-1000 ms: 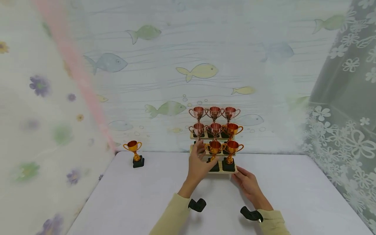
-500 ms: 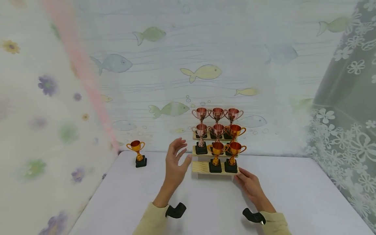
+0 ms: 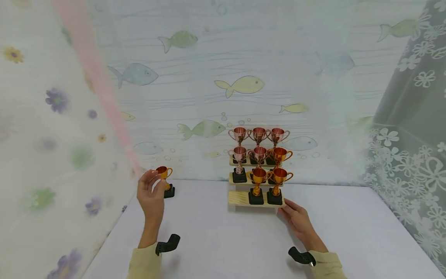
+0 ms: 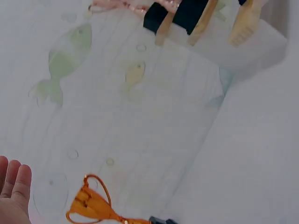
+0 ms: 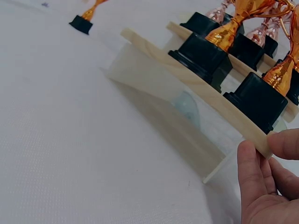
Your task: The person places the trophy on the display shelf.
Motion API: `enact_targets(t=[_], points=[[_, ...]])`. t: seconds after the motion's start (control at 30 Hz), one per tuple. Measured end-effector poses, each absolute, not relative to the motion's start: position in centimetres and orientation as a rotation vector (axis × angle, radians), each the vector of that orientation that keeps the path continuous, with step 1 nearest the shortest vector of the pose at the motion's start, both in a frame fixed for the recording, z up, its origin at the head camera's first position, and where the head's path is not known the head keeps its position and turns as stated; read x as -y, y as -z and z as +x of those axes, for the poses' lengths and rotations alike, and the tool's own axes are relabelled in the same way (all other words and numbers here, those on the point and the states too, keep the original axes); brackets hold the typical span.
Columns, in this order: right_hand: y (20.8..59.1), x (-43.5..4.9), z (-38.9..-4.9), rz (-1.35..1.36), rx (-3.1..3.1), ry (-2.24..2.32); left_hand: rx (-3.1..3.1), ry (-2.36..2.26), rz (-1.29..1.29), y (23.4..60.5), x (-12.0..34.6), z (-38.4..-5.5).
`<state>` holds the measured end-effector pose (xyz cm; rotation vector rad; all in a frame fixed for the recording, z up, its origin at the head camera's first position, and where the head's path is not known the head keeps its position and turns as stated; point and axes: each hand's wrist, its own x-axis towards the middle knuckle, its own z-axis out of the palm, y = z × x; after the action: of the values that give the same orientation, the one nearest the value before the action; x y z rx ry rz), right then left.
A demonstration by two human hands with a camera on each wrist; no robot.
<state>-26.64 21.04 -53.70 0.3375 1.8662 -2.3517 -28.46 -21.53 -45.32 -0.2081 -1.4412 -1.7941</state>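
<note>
A lone gold trophy cup (image 3: 163, 173) with a black base stands at the back left of the table. My left hand (image 3: 151, 195) is beside it with fingers spread and overlaps part of it in the head view. The left wrist view shows a gap between those fingers (image 4: 19, 186) and the gold trophy cup (image 4: 91, 205). At centre right is a three-tier display stand (image 3: 238, 198) with pale wooden shelves, bearing rose-gold trophy cups (image 3: 239, 154) and gold ones (image 3: 258, 176). My right hand (image 3: 297, 221) pinches the lowest shelf's right front corner (image 5: 256, 140), thumb above, fingers below.
The white-covered table (image 3: 216, 240) ends at a back wall hung with fish-print cloth (image 3: 195, 100). Flower-print cloth (image 3: 55, 162) hangs on the left, and a sheer white lace curtain (image 3: 411, 155) on the right. Clear side panels (image 5: 145, 70) hold up the stand's shelves.
My left hand has let go of the gold trophy cup on the lowest shelf and swung left to the lone cup. My right hand stays at the shelf corner.
</note>
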Motion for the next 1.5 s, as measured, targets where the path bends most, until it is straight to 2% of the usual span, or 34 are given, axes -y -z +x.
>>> enact_targets(t=[0.2,0.4,0.77,0.93,1.5], points=[[53.9,-21.1,-26.7,0.339,-1.856,2.349,1.586,1.601,0.113,46.8,25.0,-29.1],[53.9,-21.2,-26.8,0.341,-1.848,2.356,1.842,1.625,0.233,47.8,27.0,-30.1],[54.0,-21.3,-26.8,0.352,-1.843,2.360,2.234,1.723,0.194,49.5,28.7,-33.0],[54.1,-21.3,-26.8,0.343,-1.848,2.362,2.244,1.772,0.111,49.4,28.5,-33.9],[53.9,-21.3,-26.5,0.327,-1.848,2.377,2.117,1.771,0.181,49.6,28.7,-35.1]])
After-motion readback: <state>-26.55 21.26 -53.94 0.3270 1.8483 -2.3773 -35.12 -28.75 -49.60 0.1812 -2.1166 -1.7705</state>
